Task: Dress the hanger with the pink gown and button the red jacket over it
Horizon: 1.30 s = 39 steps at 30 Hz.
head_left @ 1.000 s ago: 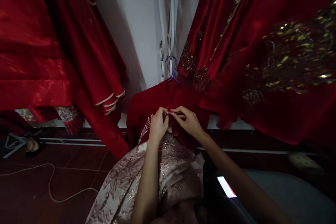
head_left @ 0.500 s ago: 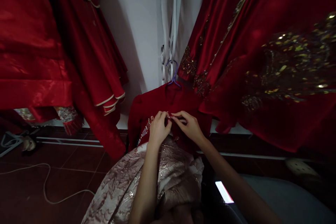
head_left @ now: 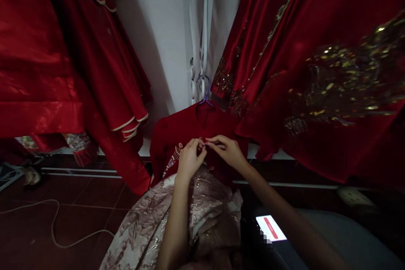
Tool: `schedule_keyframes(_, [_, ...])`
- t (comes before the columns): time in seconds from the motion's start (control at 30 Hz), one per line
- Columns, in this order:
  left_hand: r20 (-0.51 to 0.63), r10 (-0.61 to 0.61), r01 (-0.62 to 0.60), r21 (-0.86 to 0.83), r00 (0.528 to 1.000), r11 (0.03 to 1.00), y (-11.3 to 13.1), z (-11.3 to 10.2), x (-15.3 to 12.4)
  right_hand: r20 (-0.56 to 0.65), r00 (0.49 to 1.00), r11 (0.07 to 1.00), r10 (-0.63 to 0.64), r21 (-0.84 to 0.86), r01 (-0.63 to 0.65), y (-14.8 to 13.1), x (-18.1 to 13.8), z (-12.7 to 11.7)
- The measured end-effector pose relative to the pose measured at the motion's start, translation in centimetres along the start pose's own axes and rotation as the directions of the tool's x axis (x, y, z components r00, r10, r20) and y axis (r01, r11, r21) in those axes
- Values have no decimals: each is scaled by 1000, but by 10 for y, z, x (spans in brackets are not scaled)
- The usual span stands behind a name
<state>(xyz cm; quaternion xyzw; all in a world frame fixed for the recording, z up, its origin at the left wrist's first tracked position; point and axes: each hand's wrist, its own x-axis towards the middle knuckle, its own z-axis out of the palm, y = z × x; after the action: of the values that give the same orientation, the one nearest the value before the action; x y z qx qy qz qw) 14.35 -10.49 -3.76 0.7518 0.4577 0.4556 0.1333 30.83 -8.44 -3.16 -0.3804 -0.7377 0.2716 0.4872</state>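
A small dark red garment (head_left: 183, 128) hangs on a purple hanger (head_left: 205, 93) against the white wall, with a beaded tassel (head_left: 172, 158) on its front. My left hand (head_left: 189, 159) and my right hand (head_left: 227, 151) meet at the middle of its chest. Both have their fingers pinched together on a small beaded fastening there. My forearms reach up over a pale pink brocade skirt (head_left: 148, 223) that spreads below the garment.
Long red satin gowns hang at the left (head_left: 63, 59) and, with gold sequins, at the right (head_left: 316, 71). A lit phone (head_left: 271, 228) lies at the lower right. A white cord (head_left: 53, 228) trails over the dark red tiled floor.
The hands stay pinched on the fastening with only small finger shifts. The view has drifted slightly, so everything sits a little lower and to the left.
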Motion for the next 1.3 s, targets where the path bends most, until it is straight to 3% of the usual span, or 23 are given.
schedule_keyframes(0.23, [-17, -16, 15, -33, 1000, 999, -9, -1, -4, -11, 1000, 999, 17, 51, -16, 4, 0, 11])
schedule_keyframes(0.47, [-10, -5, 5, -1, 1000, 1000, -4, -1, -7, -5, 1000, 998, -4, 60, 4, -2, 1, 9])
schedule_keyframes(0.87, [35, 100, -103, 135, 994, 985, -10, -3, 1, 49, 989, 988, -140, -64, 143, 0, 7, 10])
schedule_keyframes(1.1, [101, 155, -169, 160, 983, 972, -7, -3, 8, 168, 969, 976, -180, -90, 197, -1, 15, 2])
schedule_keyframes(1.17, [64, 142, -149, 120, 988, 982, -5, 5, 9, 105, 983, 982, -151, -101, 161, 5, 19, 7])
schedule_keyframes(1.3, [-56, 62, -67, -80, 996, 995, -9, 26, 2, -198, 979, 999, -44, -13, 42, 24, 25, 25])
